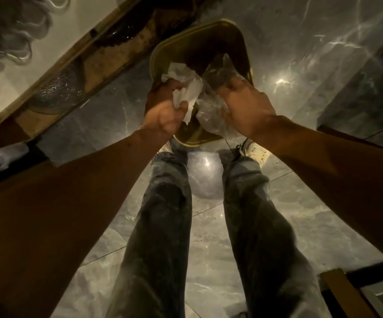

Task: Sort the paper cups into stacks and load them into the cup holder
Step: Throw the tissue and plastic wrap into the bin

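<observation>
I look straight down at a dark bin (163,48) with a pale rim standing on the floor in front of my feet. My left hand (163,113) is closed on crumpled white paper (187,87) over the bin's opening. My right hand (245,104) grips a clear plastic wrapper (211,111) beside the paper, also over the bin. No paper cups and no cup holder are in view.
Glossy grey marble floor tiles (208,260) lie all around, with bright light reflections. A wooden counter edge (55,72) runs diagonally at the upper left. A wooden piece (344,292) sits at the lower right. My legs in jeans and a white shoe (258,151) are below the bin.
</observation>
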A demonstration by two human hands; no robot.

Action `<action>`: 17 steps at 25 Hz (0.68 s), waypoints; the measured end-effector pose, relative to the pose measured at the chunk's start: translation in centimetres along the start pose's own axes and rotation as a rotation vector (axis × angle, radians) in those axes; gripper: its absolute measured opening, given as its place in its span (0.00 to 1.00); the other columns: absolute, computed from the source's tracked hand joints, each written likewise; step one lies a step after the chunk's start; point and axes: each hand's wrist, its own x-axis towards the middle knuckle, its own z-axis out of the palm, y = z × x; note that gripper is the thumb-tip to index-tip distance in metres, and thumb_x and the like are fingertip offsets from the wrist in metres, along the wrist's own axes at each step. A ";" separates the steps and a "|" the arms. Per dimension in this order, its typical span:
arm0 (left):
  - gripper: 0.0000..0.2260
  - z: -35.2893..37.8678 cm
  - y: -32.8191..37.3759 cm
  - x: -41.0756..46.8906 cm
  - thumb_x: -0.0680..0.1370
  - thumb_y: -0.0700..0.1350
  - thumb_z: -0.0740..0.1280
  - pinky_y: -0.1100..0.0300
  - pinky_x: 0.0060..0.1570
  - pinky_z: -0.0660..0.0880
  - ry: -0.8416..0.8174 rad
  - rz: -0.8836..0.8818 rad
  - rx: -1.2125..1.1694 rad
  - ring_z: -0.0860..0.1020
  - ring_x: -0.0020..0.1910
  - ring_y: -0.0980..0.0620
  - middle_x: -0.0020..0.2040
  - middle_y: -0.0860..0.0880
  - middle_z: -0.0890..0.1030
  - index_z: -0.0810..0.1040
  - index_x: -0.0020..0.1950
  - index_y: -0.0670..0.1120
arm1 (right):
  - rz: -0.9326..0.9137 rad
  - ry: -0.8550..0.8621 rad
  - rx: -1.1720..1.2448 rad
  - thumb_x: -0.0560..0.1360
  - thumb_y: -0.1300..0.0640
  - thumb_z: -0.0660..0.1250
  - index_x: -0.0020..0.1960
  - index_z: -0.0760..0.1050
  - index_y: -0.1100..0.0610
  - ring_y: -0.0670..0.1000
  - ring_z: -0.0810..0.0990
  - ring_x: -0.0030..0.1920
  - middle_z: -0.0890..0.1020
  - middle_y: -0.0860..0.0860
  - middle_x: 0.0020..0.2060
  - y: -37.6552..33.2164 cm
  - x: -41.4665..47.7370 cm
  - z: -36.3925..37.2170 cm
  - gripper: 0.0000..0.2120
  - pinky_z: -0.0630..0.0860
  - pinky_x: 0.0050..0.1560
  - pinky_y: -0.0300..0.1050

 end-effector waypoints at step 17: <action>0.27 3.9 -0.5 3.9 0.77 0.47 0.68 0.58 0.70 0.62 0.041 -0.065 0.024 0.62 0.74 0.43 0.73 0.40 0.63 0.65 0.74 0.44 | 0.021 0.019 0.088 0.76 0.46 0.67 0.75 0.60 0.56 0.63 0.62 0.72 0.63 0.60 0.72 -0.3 2.8 3.3 0.32 0.66 0.69 0.58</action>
